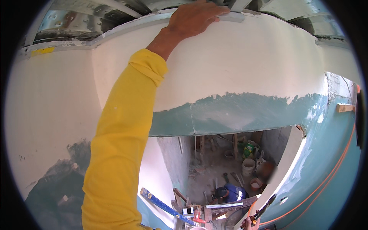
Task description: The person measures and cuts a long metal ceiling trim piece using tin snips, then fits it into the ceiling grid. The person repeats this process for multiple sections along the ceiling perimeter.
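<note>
At the far left, a pale plastered wall bore a yellow mark near its top and a dark, unevenly edged patch low down. Next to the right, a yellow sleeve rose from the lower edge, its cuff folded back below the wrist. The blue spirit level leaned obliquely beside the forearm, below the opening's left side. Above, the left hand lay on the grey metal strip along the wall's upper edge, beneath the roof sheets; its fingers pointed rightward, though whether this grip closed around the strip could not be told. Near the bottom centre, a red drill rested among wooden planks. Beyond these, a co-worker in a dark cap and blue top bent forward, with a white bucket farther back on the floor. At the lower right, the right hand, partly cut off by the frame, had its grip closed about the handles of a dark-ended hand tool directed up and right. Farthest right, orange cords crossed the teal wall, below a projecting wooden block.
</note>
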`<state>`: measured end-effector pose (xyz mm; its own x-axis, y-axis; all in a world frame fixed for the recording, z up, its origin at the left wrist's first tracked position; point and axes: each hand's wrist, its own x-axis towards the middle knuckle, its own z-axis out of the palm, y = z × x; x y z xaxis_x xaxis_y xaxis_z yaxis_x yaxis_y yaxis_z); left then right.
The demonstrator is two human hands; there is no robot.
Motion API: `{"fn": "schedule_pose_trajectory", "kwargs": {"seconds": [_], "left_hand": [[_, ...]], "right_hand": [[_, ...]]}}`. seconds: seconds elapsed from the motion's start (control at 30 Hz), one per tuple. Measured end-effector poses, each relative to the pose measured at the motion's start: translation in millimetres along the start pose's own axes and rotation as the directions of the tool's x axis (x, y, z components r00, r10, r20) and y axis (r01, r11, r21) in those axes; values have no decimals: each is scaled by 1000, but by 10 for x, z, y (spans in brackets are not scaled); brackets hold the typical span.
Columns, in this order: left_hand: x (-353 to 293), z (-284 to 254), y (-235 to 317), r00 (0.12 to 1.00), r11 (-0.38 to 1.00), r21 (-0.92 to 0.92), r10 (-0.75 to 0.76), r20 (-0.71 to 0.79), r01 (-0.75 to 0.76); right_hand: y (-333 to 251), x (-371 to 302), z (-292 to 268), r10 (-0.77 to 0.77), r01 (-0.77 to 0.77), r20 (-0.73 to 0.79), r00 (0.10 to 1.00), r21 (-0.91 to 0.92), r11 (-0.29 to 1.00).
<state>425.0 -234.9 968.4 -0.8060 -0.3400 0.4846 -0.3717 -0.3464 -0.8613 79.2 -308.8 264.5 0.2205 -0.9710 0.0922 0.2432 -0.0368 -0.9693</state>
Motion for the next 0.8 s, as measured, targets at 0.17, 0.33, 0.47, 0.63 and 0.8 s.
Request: {"fn": "schedule_pose_trajectory", "kwargs": {"seconds": [0.17, 0.33, 0.47, 0.63, 0.8], "left_hand": [[-67, -91, 191, 990, 996, -22, -84, 111, 86], [159, -330, 596, 998, 970, -242, -22, 56, 35], [443, -657, 1349, 991, 869, -485, -42, 131, 100], [436, -1037, 2729, 983, 729, -675, 14, 181, 115], [-10, -1550, 4096, 989, 480, -876, 103, 110, 47]], "right_hand": [[-116, -205, -196, 32, -31, -8, 999, 132, 991], [-451, -404, -534, -62, 62, -6, 998, 54, 997], [-614, -548, -770, 19, -26, 46, 999, 156, 987], [-1075, -1020, -1455, 45, -28, 172, 984, -95, 995], [-1330, -1686, -2307, 199, -45, 398, 896, -364, 930]]}}
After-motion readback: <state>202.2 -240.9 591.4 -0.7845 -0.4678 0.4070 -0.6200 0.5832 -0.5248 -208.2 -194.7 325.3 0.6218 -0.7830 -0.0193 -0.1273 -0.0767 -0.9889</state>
